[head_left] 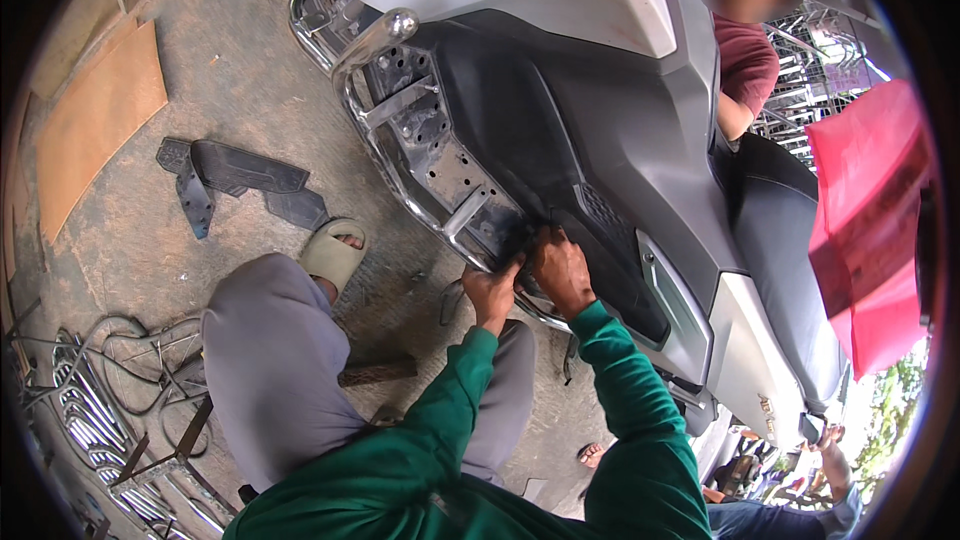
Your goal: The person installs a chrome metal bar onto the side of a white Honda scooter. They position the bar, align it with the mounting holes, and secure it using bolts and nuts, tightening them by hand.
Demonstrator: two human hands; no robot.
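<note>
A grey and white scooter (640, 130) stands at my right, with a chrome guard bar (380, 155) running along its footboard. My left hand (490, 292) is closed around the lower end of this bar, thumb on top. Just to its right, my right hand (562, 270) has its fingers curled at the dark edge of the footboard, and whatever they hold is hidden. Beside the hands, the perforated metal footboard plate (450, 175) lies exposed, dusty and full of holes. Chrome brackets (466, 212) join the bar to the plate.
Black plastic panels (245, 168) lie on the concrete floor near my sandalled foot (335, 255). Bent chrome bars (95, 420) are piled at lower left. A brown board (100, 130) lies at far left. Another person (745, 65) is beyond the scooter; red cloth (870, 230) hangs at right.
</note>
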